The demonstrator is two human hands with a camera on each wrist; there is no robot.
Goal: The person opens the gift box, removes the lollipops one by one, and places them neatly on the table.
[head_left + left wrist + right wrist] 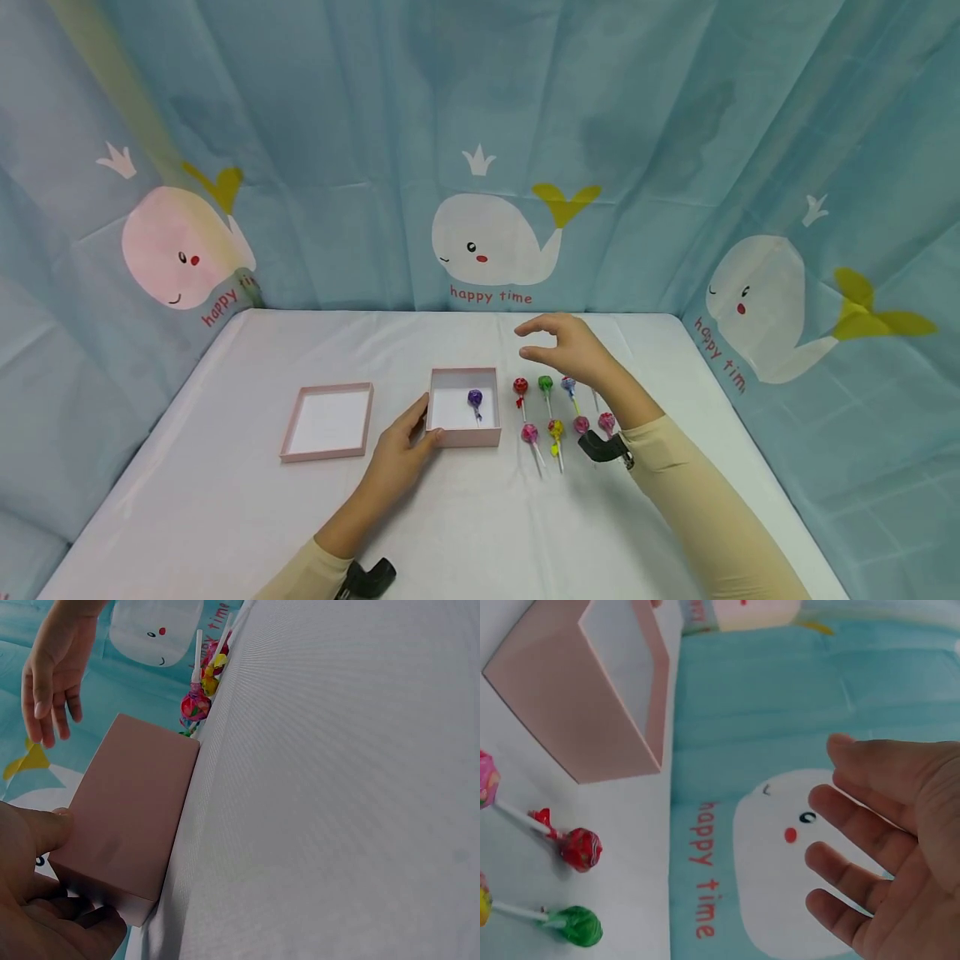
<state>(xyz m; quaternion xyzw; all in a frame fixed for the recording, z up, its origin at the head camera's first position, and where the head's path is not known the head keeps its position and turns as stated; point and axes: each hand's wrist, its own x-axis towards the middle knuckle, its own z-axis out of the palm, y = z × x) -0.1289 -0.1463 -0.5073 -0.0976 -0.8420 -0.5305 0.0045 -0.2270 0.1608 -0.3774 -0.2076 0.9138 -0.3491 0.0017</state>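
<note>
An open pink box (468, 438) with a white inside stands on the table, and a purple lollipop (475, 398) lies in its right half. My left hand (401, 454) grips the box's left side, thumb at the near corner and fingers along the wall. Raised above the table, behind the lollipops, my right hand (573, 346) has parted, slightly bent fingers with nothing between them. Beneath it lie a red lollipop (581, 849), a green lollipop (577, 926) and a blue lollipop (568, 385). Nearer the front are a yellow lollipop (555, 428) and several pink ones, partly covered by the right forearm.
To the left of the box lies a shallow pink lid (330, 421), white inside. A white cloth (450, 533) covers the table. Blue curtains (360, 167) with whale prints hang around the back and sides.
</note>
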